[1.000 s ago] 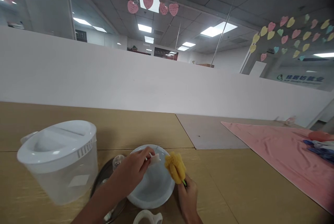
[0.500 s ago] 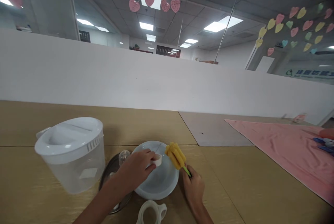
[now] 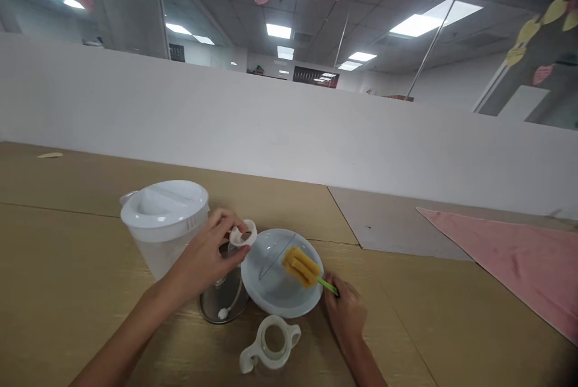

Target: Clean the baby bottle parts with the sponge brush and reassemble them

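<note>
My left hand (image 3: 220,242) pinches a small white plastic ring (image 3: 250,234), raised above the left rim of the white basin (image 3: 259,300). In my right hand (image 3: 345,309) is the green handle of a sponge brush (image 3: 302,265); its yellow sponge head is over the basin. Beneath my left hand lies a round metal tray (image 3: 212,309), partly hidden, with a clear piece and a small white part on a thin tube (image 3: 223,313). A white two-handled ring (image 3: 273,345) rests on the table in front of the basin.
A translucent lidded pitcher (image 3: 165,212) stands at the left, behind my left forearm. A pink cloth (image 3: 510,266) covers part of the table at the right. A white partition (image 3: 271,122) runs along the back.
My left hand has moved left and up with the ring, from over the basin to its left rim. The sponge brush has tilted flatter, its head lower over the basin. The view has turned left.
</note>
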Available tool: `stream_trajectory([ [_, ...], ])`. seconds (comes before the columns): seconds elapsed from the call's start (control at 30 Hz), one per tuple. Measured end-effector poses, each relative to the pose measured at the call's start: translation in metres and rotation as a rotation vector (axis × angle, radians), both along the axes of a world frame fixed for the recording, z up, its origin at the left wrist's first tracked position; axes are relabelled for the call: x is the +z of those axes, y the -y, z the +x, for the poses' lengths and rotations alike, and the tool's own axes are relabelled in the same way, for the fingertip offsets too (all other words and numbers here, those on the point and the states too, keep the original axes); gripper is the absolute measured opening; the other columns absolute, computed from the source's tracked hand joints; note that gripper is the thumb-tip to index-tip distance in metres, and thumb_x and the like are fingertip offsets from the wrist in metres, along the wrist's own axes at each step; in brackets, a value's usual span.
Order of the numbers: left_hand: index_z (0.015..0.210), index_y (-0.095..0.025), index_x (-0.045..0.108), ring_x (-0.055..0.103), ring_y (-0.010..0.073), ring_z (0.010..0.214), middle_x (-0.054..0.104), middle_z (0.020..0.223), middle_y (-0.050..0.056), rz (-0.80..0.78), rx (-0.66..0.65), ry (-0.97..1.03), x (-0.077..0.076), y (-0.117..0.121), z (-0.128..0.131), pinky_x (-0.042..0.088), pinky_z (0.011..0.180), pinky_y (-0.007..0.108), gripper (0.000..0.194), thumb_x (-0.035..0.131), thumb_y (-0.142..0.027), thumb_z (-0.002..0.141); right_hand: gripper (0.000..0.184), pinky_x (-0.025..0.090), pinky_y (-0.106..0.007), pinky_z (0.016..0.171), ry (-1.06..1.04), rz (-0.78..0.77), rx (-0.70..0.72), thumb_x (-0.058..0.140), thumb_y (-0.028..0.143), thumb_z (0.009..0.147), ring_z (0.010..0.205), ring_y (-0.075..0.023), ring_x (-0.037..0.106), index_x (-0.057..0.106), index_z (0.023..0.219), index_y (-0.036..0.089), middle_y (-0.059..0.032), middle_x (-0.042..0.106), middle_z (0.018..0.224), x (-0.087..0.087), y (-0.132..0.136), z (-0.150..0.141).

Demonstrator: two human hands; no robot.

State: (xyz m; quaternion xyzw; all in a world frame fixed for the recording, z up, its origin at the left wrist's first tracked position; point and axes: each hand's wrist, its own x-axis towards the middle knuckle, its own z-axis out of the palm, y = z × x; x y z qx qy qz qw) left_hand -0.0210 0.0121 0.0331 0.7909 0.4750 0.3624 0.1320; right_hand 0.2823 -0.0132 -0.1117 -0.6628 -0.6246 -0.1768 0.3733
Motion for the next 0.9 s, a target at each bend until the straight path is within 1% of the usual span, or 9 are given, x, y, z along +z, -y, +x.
stream_trajectory([
  [0.1, 0.120, -0.023, 0.047, 0.048, 0.0226, 0.114, 0.047, 0.122, 0.007, 0.042, -0.035, -0.013, -0.040, 0.006, -0.003, 0.042, 0.098, 0.036, 0.042, 0.051, -0.020, 0.078, 0.053, 0.034, -0.023, 0.050, -0.039, -0.041, -0.026, 0.029, 0.044, 0.090, 0.054, -0.0161, 0.059, 0.071, 0.073, 0.017, -0.0072, 0.066, 0.062, -0.002, -0.001, 0.000],
  [0.2, 0.128, -0.024, 0.043, 0.050, 0.0233, 0.114, 0.048, 0.124, 0.009, 0.046, 0.028, -0.017, -0.081, 0.012, -0.004, 0.043, 0.097, 0.038, 0.053, 0.044, -0.011, 0.076, 0.054, 0.035, -0.023, 0.050, -0.078, -0.078, -0.009, 0.029, 0.047, 0.089, 0.056, -0.0170, 0.060, 0.071, 0.072, 0.017, -0.0085, 0.068, 0.066, -0.004, -0.002, 0.001],
  [0.27, 0.127, -0.025, 0.043, 0.053, 0.0240, 0.111, 0.048, 0.122, 0.009, 0.060, 0.119, -0.012, -0.103, 0.014, -0.007, 0.048, 0.092, 0.038, 0.051, 0.045, -0.014, 0.077, 0.054, 0.035, -0.023, 0.050, -0.104, -0.089, 0.005, 0.030, 0.048, 0.088, 0.056, -0.0175, 0.060, 0.071, 0.073, 0.017, -0.0091, 0.068, 0.066, -0.005, -0.002, 0.002],
  [0.37, 0.116, -0.023, 0.051, 0.057, 0.0242, 0.105, 0.051, 0.115, 0.010, 0.104, 0.160, -0.014, -0.123, 0.011, -0.012, 0.051, 0.087, 0.037, 0.035, 0.048, -0.023, 0.081, 0.051, 0.036, -0.023, 0.050, -0.135, -0.120, -0.005, 0.031, 0.048, 0.087, 0.058, -0.0181, 0.061, 0.070, 0.076, 0.017, -0.0092, 0.069, 0.069, -0.008, -0.001, 0.004],
  [0.53, 0.107, -0.023, 0.048, 0.058, 0.0237, 0.107, 0.056, 0.117, 0.009, 0.075, 0.190, 0.006, -0.130, 0.004, -0.018, 0.049, 0.090, 0.039, 0.024, 0.048, -0.032, 0.085, 0.049, 0.035, -0.024, 0.048, -0.140, -0.160, -0.036, 0.033, 0.050, 0.086, 0.058, -0.0191, 0.061, 0.069, 0.074, 0.018, -0.0084, 0.068, 0.067, -0.010, -0.001, 0.007],
  [0.63, 0.102, -0.022, 0.044, 0.057, 0.0235, 0.107, 0.056, 0.119, 0.009, 0.012, 0.208, 0.007, -0.129, 0.004, -0.017, 0.049, 0.089, 0.040, 0.019, 0.043, -0.026, 0.084, 0.050, 0.035, -0.024, 0.049, -0.137, -0.148, -0.036, 0.032, 0.051, 0.086, 0.059, -0.0196, 0.061, 0.069, 0.076, 0.018, -0.0082, 0.068, 0.068, -0.010, -0.001, 0.007],
  [0.73, 0.095, -0.021, 0.042, 0.059, 0.0228, 0.100, 0.058, 0.111, 0.009, -0.056, 0.209, -0.011, -0.127, 0.006, -0.016, 0.049, 0.085, 0.040, 0.017, 0.042, -0.017, 0.079, 0.052, 0.034, -0.025, 0.048, -0.136, -0.137, -0.036, 0.031, 0.052, 0.086, 0.058, -0.0198, 0.061, 0.069, 0.073, 0.018, -0.0080, 0.068, 0.067, -0.009, -0.001, 0.005],
  [0.83, 0.094, -0.021, 0.042, 0.060, 0.0222, 0.090, 0.059, 0.097, 0.007, -0.094, 0.224, -0.037, -0.127, 0.008, -0.014, 0.049, 0.081, 0.039, 0.021, 0.041, -0.013, 0.075, 0.053, 0.034, -0.025, 0.049, -0.116, -0.131, -0.033, 0.030, 0.052, 0.087, 0.057, -0.0192, 0.060, 0.068, 0.070, 0.018, -0.0078, 0.067, 0.064, -0.010, -0.001, 0.006],
  [0.9, 0.100, -0.020, 0.043, 0.060, 0.0229, 0.089, 0.059, 0.093, 0.007, -0.102, 0.235, -0.062, -0.129, 0.007, -0.014, 0.050, 0.080, 0.039, 0.028, 0.041, -0.011, 0.074, 0.053, 0.035, -0.024, 0.049, -0.102, -0.114, -0.024, 0.030, 0.051, 0.087, 0.057, -0.0187, 0.060, 0.068, 0.071, 0.018, -0.0084, 0.068, 0.065, -0.011, -0.002, 0.007],
])
